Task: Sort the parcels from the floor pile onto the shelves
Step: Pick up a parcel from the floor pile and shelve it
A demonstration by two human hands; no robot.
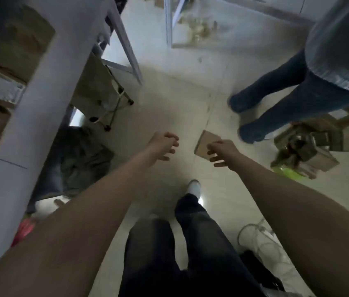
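Over the pale floor (180,93) the right hand (223,150) gripped a small parcel (205,140), the left hand (164,144) hung loose and empty, so carrying seemed the step, and next it would need a free place on the shelf (47,82).

Two hands (165,145) (223,152), one held parcel (205,142), one pile (310,151).

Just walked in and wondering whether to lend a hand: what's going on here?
A person is sorting parcels. Their right hand holds a small cardboard parcel above the floor, while the left hand holds nothing, fingers loosely curled. A pile of parcels lies on the floor to the right. Shelves with boxes stand on the left. A second person in jeans stands beside the pile.
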